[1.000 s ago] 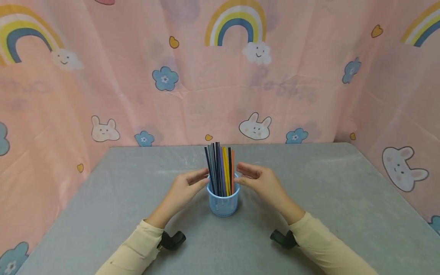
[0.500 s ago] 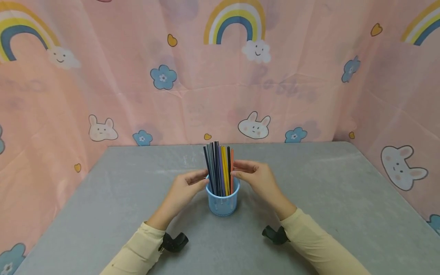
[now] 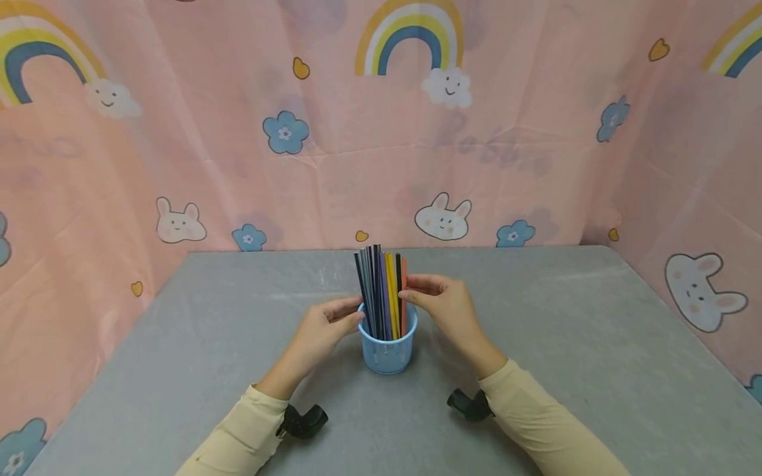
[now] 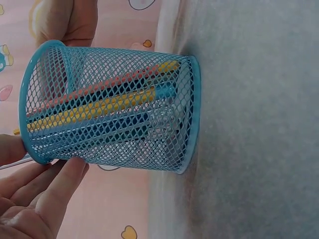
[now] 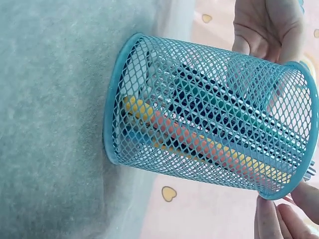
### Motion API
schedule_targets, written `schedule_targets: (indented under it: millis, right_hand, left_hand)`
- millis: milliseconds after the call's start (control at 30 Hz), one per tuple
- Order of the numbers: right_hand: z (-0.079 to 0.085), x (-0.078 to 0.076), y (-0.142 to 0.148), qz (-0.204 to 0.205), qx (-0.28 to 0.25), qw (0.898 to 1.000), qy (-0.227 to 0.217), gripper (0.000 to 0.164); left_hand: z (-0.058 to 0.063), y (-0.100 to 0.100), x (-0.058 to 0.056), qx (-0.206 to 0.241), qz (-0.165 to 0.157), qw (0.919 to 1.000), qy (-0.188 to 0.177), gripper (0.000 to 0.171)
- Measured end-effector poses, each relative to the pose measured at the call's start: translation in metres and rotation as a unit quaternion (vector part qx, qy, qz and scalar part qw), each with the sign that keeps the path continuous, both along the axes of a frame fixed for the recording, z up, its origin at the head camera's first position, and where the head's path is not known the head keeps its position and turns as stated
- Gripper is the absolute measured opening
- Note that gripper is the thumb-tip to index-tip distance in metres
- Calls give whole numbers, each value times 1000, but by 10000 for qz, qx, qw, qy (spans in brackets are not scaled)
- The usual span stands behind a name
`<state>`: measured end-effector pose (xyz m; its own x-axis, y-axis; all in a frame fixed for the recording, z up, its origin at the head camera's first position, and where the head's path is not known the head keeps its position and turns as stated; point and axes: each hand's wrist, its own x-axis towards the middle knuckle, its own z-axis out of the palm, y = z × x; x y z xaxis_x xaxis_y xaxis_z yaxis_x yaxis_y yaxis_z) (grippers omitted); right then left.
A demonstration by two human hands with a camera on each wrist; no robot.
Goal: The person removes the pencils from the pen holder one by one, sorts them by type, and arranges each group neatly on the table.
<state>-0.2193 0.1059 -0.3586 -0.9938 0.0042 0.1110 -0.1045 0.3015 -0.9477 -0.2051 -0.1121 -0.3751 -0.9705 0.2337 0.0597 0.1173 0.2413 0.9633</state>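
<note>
A light blue mesh pen cup (image 3: pixel 387 356) stands upright on the grey table, holding dark, purple, yellow and orange pencils. My left hand (image 3: pixel 321 329) holds the cup's left side at the rim, thumb nearer me and fingers behind. The left wrist view shows the left fingers (image 4: pixel 55 194) against the mesh just below the rim. Above the right side of the rim, my right hand (image 3: pixel 443 304) pinches the orange pencil (image 3: pixel 404 271), its thumb across the shaft. Through the mesh, the orange pencil's lower part (image 5: pixel 199 144) slants down inside the cup, beside a yellow one.
The grey table (image 3: pixel 536 317) reaches back to a pink curtain (image 3: pixel 333 192) printed with rainbows, rabbits and flowers. A black wrist mount (image 3: pixel 303 422) sticks out beneath the left sleeve, and another black mount (image 3: pixel 470 404) beneath the right.
My right hand has moved left and slightly up from beside the rim, and its thumb now lies over the orange pencil. The left hand and the cup have stayed in place.
</note>
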Motion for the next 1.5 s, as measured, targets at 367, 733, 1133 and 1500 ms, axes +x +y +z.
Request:
schedule_targets:
  millis: [367, 733, 1133, 1500]
  right_hand:
    - [3, -3, -3, -165, 26, 9993, 328, 30]
    - [5, -3, -4, -254, -104, 9995, 172, 28]
    - [17, 0, 2, -261, -259, 9990, 239, 28]
    - [32, 3, 9, -324, -172, 9988, 332, 31]
  left_hand:
    - [-1, 2, 1, 82, 46, 9999, 46, 40]
    - [-1, 2, 2, 101, 134, 9998, 54, 38]
    - [-1, 0, 3, -45, -29, 10000, 32, 41]
    - [1, 2, 3, -44, 120, 9999, 22, 38]
